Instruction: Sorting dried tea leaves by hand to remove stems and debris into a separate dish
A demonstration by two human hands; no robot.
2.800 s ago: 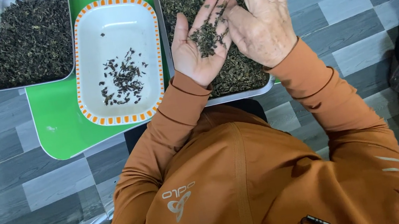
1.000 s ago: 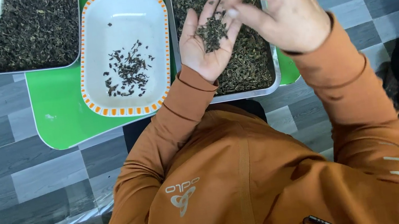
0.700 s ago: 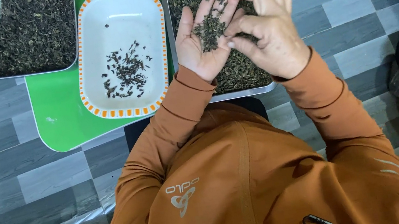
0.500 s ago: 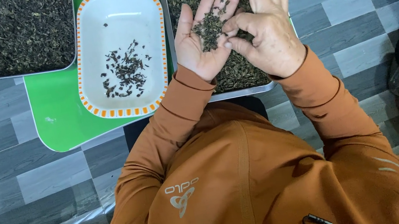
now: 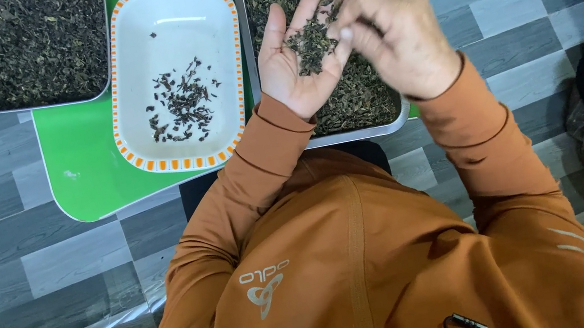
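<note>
Grey tile floor (image 5: 26,261); left hand (image 5: 299,57) cups tea leaves (image 5: 310,45), right hand (image 5: 395,23) picking.

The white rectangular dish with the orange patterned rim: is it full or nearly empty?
Nearly empty. The white dish with the orange rim holds only a thin scatter of dark dried leaves; most of its bottom is bare.

Left hand (image 5: 299,61) palm up, fingers spread, slightly cupped, forearm angled up from lower left. Right hand (image 5: 395,23) back up, fingertips (image 5: 348,32) pinched together over left palm. Both arms in orange sleeves, elbows bent.
</note>
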